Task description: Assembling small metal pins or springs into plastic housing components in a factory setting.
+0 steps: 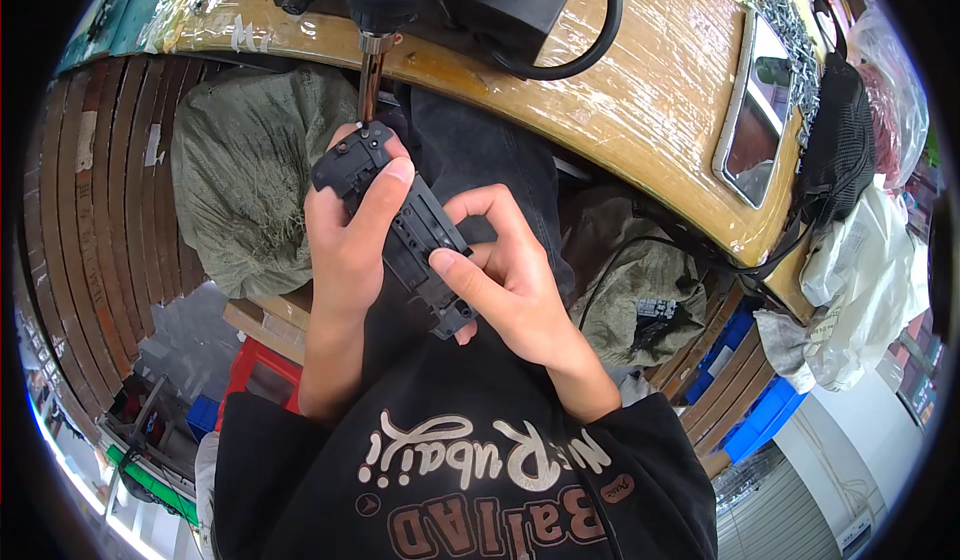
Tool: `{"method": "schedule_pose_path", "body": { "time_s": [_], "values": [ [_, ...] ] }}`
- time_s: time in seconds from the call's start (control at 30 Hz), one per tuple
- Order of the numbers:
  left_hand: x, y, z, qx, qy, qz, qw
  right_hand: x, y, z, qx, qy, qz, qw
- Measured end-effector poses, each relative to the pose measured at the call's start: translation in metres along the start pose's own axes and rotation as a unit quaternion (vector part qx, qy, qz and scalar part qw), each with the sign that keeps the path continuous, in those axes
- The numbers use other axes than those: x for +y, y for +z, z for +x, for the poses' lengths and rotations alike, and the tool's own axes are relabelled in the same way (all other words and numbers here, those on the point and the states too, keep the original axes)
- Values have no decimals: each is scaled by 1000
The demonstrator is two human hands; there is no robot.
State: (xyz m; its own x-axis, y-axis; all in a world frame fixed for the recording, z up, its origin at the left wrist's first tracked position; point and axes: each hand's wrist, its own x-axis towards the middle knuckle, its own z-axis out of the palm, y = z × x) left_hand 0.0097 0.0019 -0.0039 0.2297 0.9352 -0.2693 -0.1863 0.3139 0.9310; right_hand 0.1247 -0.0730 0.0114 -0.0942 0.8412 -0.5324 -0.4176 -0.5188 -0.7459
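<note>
A worker in a black shirt (300, 480) with printed lettering holds a long black plastic part (413, 228) in both hands, tilted above the lap, in front of the desk's edge. The left hand (345, 240) grips the upper portion, its fingers closed around the sides and the thumb laid across the face. The right hand (510, 295) holds the lower portion, thumb pressed on the face, index finger bent at the far edge and a fingertip showing beneath the lower end. At the part's upper end stands the tip of a powered screwdriver (390, 0), pointing down from above. A dull green sack (250, 185) slumps to the left, another sack (645, 295) to the right, and brown boards (90, 210) stand in a curved row at far left. Beyond the lap, the plastic-wrapped desk (640, 90) carries a black box (515, 5) beside the screwdriver, a looping black cable (607, 25), a glossy tablet (757, 120) and, behind it, a heap of small metal pieces (787, 20).
</note>
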Motion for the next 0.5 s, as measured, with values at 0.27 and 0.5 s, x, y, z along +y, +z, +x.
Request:
{"method": "schedule_pose_path", "body": {
  "time_s": [0.27, 0.5],
  "values": [
    [0, 0, 1, 21, -12, -10, 1000, -4, 0, 3, -4, -5, -8, 1000],
    [1, -1, 3, 26, -19, -24, 999, -8, 1, 3, -10, -8, -6, 1000]
  ]
}}
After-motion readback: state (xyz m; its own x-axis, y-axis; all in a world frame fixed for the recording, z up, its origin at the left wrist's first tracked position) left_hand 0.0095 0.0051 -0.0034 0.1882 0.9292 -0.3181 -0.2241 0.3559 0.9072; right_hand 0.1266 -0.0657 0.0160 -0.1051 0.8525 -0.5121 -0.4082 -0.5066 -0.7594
